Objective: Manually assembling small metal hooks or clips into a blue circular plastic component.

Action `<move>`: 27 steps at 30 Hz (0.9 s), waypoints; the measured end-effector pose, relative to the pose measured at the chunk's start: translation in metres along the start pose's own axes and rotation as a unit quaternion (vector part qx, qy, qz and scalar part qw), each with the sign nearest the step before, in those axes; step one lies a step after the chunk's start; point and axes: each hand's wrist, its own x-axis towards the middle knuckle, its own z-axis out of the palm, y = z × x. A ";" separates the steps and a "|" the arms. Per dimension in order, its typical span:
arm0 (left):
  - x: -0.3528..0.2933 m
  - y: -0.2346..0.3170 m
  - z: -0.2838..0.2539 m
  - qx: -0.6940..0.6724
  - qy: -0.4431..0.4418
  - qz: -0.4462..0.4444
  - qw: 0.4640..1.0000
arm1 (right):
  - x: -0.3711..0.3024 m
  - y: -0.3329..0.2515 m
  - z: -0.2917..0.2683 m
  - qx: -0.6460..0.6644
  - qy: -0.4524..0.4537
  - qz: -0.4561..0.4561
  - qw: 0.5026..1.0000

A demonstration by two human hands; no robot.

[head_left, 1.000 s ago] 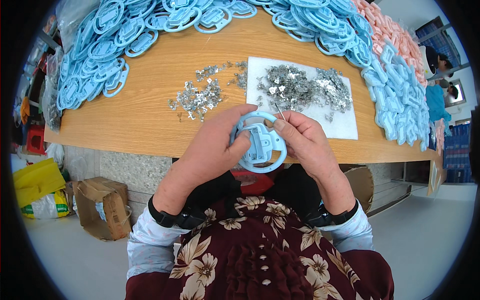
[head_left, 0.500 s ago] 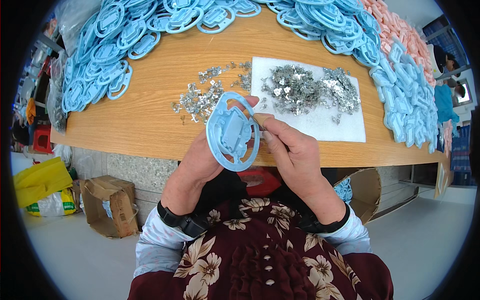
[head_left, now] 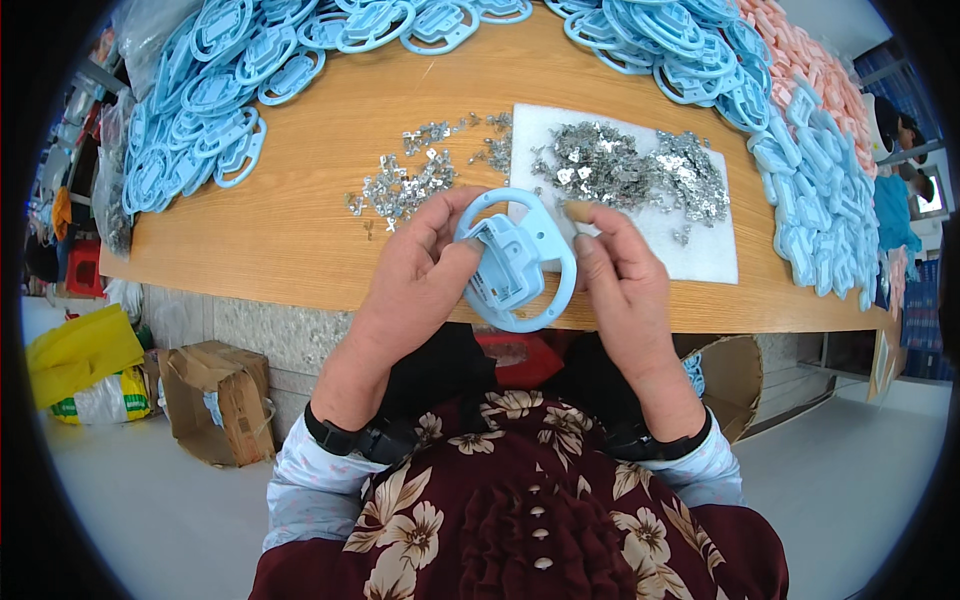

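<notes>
My left hand (head_left: 425, 265) grips a light blue plastic toy steering wheel (head_left: 540, 232) by its left side, thumb on the raised, box-like middle. The wheel is tilted above the table's near edge. Just right of its rim is my right hand (head_left: 628, 275), apart from it, with thumb and forefinger brought together. A tan covering wraps the forefinger's tip. Whatever is pinched there, if anything, is too small to make out. Beyond the hands, small silver metal clips (head_left: 405, 185) lie loose on the wood, and larger heaps of clips (head_left: 600, 165) rest on a white foam sheet (head_left: 695, 262).
Blue steering wheels (head_left: 215, 90) are piled along the table's (head_left: 250, 235) left and far sides. Blue plastic pieces (head_left: 815, 200) and pink ones (head_left: 815, 80) heap up at the right. Below stand cardboard boxes (head_left: 215, 400) and a red stool-like object (head_left: 520, 358).
The steering wheel has been turned and now shows its boxy middle from another side. My left thumb has come onto it. My right hand has moved off the rim to the right.
</notes>
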 end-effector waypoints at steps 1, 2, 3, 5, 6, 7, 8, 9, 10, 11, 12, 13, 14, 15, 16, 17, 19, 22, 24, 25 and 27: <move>-0.001 0.000 0.003 0.008 0.041 -0.004 0.999 | 0.000 0.003 -0.005 -0.008 0.007 -0.005 1.000; -0.001 0.001 0.005 0.106 0.050 0.009 0.993 | 0.000 0.005 -0.007 -0.016 0.014 -0.010 1.000; -0.001 0.003 0.006 0.203 0.058 0.022 0.977 | 0.000 -0.002 -0.008 -0.062 0.008 -0.027 0.998; 0.000 0.000 0.008 0.309 0.077 0.047 0.947 | 0.000 -0.001 -0.006 -0.147 -0.025 -0.121 0.981; 0.000 -0.005 0.010 0.320 0.089 0.061 0.941 | 0.000 -0.001 -0.004 -0.188 -0.043 -0.169 0.967; 0.000 -0.007 0.010 0.330 0.101 0.075 0.935 | -0.001 -0.001 -0.003 -0.216 -0.064 -0.172 0.959; 0.000 -0.008 0.009 0.336 0.100 0.071 0.934 | -0.001 -0.001 -0.002 -0.241 -0.072 -0.175 0.952; 0.001 -0.009 0.009 0.342 0.097 0.068 0.932 | -0.001 -0.001 -0.001 -0.265 -0.078 -0.178 0.945; 0.002 -0.010 0.008 0.348 0.095 0.064 0.930 | -0.001 0.000 -0.001 -0.289 -0.085 -0.181 0.936; 0.002 -0.010 0.009 0.349 0.090 0.070 0.930 | -0.001 -0.001 0.000 -0.303 -0.085 -0.183 0.931; 0.002 -0.009 0.008 0.351 0.088 0.075 0.929 | 0.001 -0.003 0.001 -0.315 -0.088 -0.186 0.927; 0.002 -0.008 0.007 0.354 0.085 0.080 0.928 | 0.002 -0.005 0.002 -0.326 -0.090 -0.189 0.922; 0.002 -0.008 0.006 0.353 0.084 0.073 0.929 | 0.003 -0.007 0.004 -0.336 -0.092 -0.195 0.917; 0.002 -0.008 0.006 0.351 0.082 0.067 0.930 | 0.004 -0.009 0.005 -0.347 -0.093 -0.201 0.911; 0.002 -0.008 0.006 0.349 0.080 0.061 0.931 | 0.004 -0.010 0.005 -0.357 -0.094 -0.208 0.906; 0.002 -0.008 0.005 0.350 0.079 0.058 0.932 | 0.005 -0.012 0.005 -0.366 -0.097 -0.210 0.902; 0.003 -0.008 0.004 0.350 0.077 0.053 0.932 | 0.007 -0.016 0.005 -0.384 -0.104 -0.216 0.892; 0.004 -0.006 0.003 0.343 0.071 0.049 0.935 | 0.008 -0.012 0.004 -0.383 -0.104 -0.221 0.891; 0.004 -0.003 0.002 0.343 0.062 0.042 0.936 | 0.008 -0.016 0.004 -0.388 -0.113 -0.215 0.889; 0.004 -0.002 0.002 0.344 0.057 0.038 0.937 | 0.009 -0.017 0.004 -0.391 -0.118 -0.212 0.888; 0.004 -0.001 0.002 0.340 0.055 0.031 0.938 | 0.009 -0.018 0.004 -0.394 -0.117 -0.212 0.887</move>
